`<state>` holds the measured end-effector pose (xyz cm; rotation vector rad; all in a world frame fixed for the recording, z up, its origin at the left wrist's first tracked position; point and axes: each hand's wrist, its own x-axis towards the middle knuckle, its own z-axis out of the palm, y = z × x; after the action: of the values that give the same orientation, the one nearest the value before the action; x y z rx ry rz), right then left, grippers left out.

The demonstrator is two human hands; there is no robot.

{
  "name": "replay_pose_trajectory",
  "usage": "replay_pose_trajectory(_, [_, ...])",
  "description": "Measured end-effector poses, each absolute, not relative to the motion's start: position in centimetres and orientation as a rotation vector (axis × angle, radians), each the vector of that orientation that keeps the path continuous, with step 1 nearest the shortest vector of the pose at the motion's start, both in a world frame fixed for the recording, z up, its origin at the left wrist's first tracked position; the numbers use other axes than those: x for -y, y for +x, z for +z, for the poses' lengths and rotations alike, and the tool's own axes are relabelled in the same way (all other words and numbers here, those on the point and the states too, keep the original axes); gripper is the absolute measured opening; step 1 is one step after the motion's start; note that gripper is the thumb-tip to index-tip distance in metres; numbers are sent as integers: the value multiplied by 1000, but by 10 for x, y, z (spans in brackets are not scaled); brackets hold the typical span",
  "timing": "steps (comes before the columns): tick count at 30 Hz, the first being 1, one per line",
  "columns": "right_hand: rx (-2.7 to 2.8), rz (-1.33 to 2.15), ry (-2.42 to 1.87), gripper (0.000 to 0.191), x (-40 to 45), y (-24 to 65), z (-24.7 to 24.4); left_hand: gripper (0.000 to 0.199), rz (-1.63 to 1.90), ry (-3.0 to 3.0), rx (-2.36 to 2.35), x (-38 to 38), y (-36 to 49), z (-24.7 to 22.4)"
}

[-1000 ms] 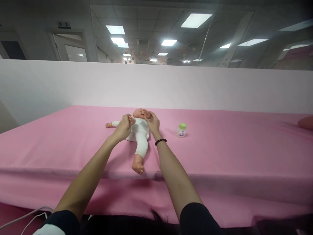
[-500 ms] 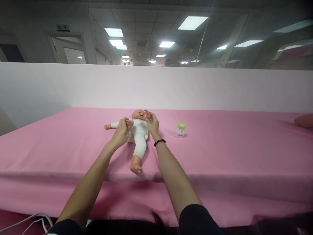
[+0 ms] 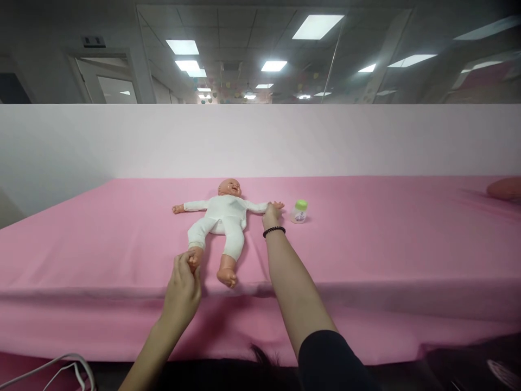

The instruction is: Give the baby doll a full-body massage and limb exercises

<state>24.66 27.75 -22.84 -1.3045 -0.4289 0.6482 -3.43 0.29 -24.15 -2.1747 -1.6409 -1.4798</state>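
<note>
A baby doll [image 3: 224,212] with a white cloth body lies on its back on the pink-covered table [image 3: 366,239], arms spread and legs toward me. My left hand [image 3: 183,282] is closed around the doll's foot on the left side; its toes show between my fingers. My right hand [image 3: 272,215], with a dark bead bracelet at the wrist, grips the doll's arm on the right near its hand, whose fingers stick out past mine. Just right of that hand stands a small clear jar [image 3: 299,213] with a green lid and a label.
A white wall panel [image 3: 260,141] runs along the table's back edge, with glass above it. At the far right edge lies a skin-coloured rounded object [image 3: 504,188], partly cut off. White cables [image 3: 75,358] hang at the lower left.
My left hand has brought the doll's raised leg down toward the front edge. My right hand has moved the doll's arm from beside its head out to the right.
</note>
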Motion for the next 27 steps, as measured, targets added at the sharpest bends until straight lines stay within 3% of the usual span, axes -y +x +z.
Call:
replay_pose_trajectory(4, [548, 503, -1235, 52, -272, 235, -212, 29, -1571, -2166, 1553, -18, -34, -224])
replay_pose_trajectory(10, [1143, 117, -1067, 47, -253, 201, -191, 28, -1698, -2298, 1453, -99, -43, -156])
replay_pose_trajectory(18, [1925, -128, -1012, 60, -249, 190, -199, 29, -1312, -2916, 1452, -191, -21, -129])
replay_pose_trajectory(22, [1882, -67, -1018, 57, -247, 189, -197, 28, -1364, -2862, 1462, -180, -20, -136])
replay_pose_trajectory(27, [1267, 176, -993, 46, -242, 191, -188, 25, -1451, -2631, 1381, -128, -36, -146])
